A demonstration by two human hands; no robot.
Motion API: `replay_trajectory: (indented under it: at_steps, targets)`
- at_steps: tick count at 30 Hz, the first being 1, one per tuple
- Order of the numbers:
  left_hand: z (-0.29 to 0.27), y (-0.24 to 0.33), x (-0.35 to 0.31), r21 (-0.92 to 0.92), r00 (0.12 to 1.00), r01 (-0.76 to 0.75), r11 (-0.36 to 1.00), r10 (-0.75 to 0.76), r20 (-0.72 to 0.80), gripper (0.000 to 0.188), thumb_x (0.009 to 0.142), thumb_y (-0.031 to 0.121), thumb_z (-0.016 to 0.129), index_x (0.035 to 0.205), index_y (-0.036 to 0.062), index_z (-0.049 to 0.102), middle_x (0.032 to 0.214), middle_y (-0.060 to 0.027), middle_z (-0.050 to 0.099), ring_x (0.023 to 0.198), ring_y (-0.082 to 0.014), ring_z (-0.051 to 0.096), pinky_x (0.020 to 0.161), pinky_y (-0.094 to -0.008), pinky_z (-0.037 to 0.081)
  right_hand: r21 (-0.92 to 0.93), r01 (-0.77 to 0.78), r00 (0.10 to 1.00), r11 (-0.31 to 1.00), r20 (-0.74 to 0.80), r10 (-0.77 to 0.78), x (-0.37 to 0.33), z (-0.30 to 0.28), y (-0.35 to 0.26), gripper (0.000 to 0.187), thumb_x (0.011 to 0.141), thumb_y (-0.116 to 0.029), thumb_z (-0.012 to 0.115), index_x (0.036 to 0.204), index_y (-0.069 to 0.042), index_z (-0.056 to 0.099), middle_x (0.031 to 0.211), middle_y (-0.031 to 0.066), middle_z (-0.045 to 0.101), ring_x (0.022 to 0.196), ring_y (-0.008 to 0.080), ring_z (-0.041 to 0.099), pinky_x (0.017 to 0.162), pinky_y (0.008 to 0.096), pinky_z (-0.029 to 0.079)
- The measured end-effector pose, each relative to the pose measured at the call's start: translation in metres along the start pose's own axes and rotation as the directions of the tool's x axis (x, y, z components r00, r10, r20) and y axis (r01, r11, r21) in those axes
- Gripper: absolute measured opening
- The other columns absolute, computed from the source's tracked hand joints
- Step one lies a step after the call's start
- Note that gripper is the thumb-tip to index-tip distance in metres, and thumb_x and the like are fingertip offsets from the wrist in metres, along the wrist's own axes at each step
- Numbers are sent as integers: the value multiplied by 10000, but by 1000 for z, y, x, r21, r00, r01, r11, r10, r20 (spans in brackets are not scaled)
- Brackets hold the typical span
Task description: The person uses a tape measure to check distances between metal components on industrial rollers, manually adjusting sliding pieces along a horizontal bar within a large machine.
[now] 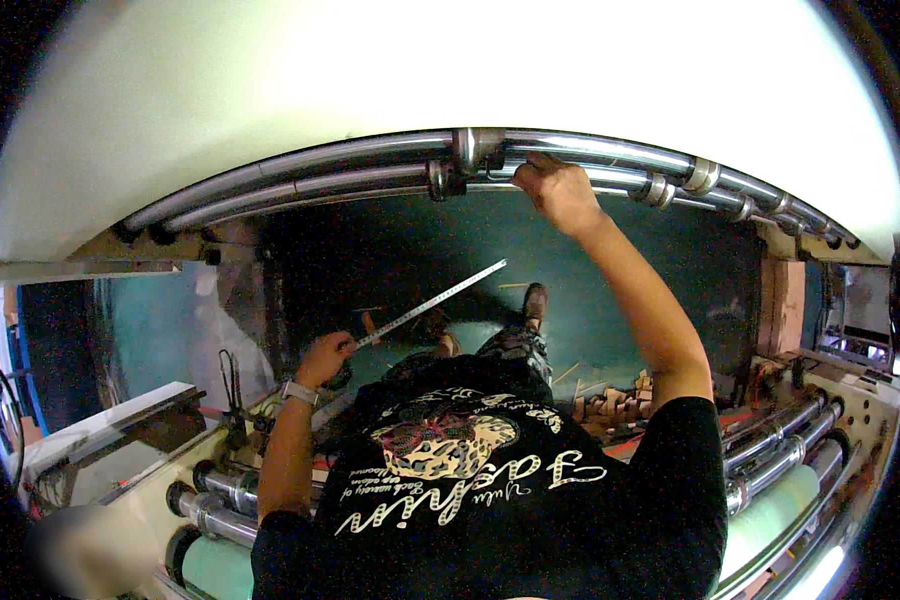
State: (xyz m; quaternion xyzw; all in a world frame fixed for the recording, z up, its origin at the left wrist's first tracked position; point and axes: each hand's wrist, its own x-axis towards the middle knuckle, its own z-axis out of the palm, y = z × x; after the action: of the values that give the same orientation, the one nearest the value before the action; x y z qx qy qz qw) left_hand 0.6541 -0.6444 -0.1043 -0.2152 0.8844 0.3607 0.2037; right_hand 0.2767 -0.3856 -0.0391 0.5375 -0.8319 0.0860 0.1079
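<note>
My left hand (327, 358), with a watch on the wrist, is closed low in front of my body around a tape measure, whose case is mostly hidden. Its white blade (440, 299) is drawn out and slants up to the right, the free end in the air. My right hand (560, 195) reaches up to the chrome rollers (380, 178) of the machine, just right of a metal collar (478, 150). Its fingers are pinched around a thin dark bent rod (493, 175), which looks like a hex key; the grip is partly hidden.
Beyond the rollers spreads a large white surface (450, 60). More collars (705, 176) sit along the bars to the right. Behind me stand other rollers (780, 450) with pale green material. Wood scraps (615, 404) lie on the green floor (570, 345) near my feet.
</note>
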Motion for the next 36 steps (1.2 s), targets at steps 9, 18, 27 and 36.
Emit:
replay_trajectory:
  at_steps: [9,18,27,36]
  targets:
    - [-11,-35,33,118,984,-159,980,167,-58,176,784,147,551,884,6,582,804,-163,601,741,-313,577,670,-386,449,-186,-5,956,983,287,59,20,-5,8,145,787,-233,548,832,-104,598,828,84,582,717,237,590,542,362,477]
    - [-10,-59,44,24,998,-12,1000,11,56,226,787,198,559,927,24,594,847,-168,607,773,-317,578,682,-382,447,-515,116,986,849,-46,-163,64,-47,-18,271,817,-327,480,972,-139,597,1022,113,561,1003,220,515,857,446,387]
    - [-20,-79,47,69,992,-97,993,91,88,231,803,226,523,870,11,573,748,-161,574,705,-301,565,630,-372,432,309,-377,925,873,177,336,-7,38,-11,301,897,-326,418,904,-43,519,735,175,573,676,352,573,561,404,452]
    - [-59,-63,62,244,970,-199,949,155,186,236,825,224,519,896,5,568,816,-170,586,753,-300,563,681,-358,433,657,-491,711,573,-78,699,-4,77,-65,302,878,-342,440,767,-62,466,583,164,523,556,360,539,480,437,410]
